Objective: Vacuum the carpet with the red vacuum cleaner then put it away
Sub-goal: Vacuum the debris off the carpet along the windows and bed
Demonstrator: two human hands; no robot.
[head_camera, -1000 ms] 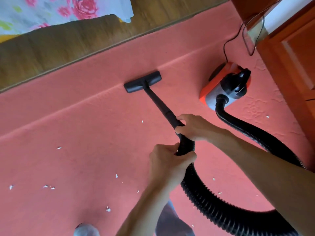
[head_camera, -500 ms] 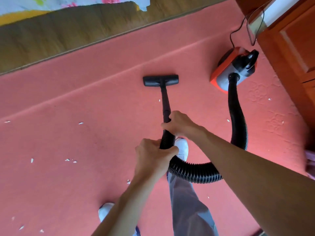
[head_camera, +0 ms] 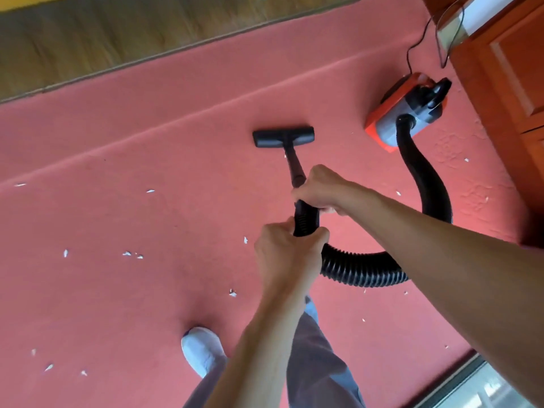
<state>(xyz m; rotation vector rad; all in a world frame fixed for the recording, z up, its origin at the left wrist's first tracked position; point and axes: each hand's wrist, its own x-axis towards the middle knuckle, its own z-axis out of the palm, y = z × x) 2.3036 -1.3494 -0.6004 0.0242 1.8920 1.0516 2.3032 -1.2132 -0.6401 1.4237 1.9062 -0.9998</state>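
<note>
Red vacuum cleaner (head_camera: 394,119): the body sits on the carpet (head_camera: 117,290) at my two o'clock, near the wooden cabinet (head_camera: 515,69).
Power cord (head_camera: 412,51): a thin black line running from the body's far side up toward one o'clock.
Hose (head_camera: 424,178): black and ribbed, leaving the front of the body, sweeping down the three o'clock side and curling back under my right forearm to my hands.
Wand (head_camera: 294,164): a black tube slanting from my hands to twelve o'clock.
Floor head (head_camera: 283,137): flat on the carpet at twelve o'clock, its bar lying crosswise to me.
Right hand (head_camera: 319,189): the forward one, fingers wrapped over the wand where it meets the hose cuff.
Left hand (head_camera: 287,260): just behind it at six o'clock, fist clamped round the ribbed end of the hose.
Hands together: both gripping, one close behind the other, a short strip of black cuff showing between them.
Paper scraps (head_camera: 126,254): white bits dotted over the carpet, most from seven to nine o'clock, a few by the hose at three.
Wood floor (head_camera: 117,30): beyond the carpet's edge, ten to eleven o'clock.
My shoe (head_camera: 201,348): pale, planted on the carpet at seven o'clock, grey trouser leg (head_camera: 318,363) beside it.
</note>
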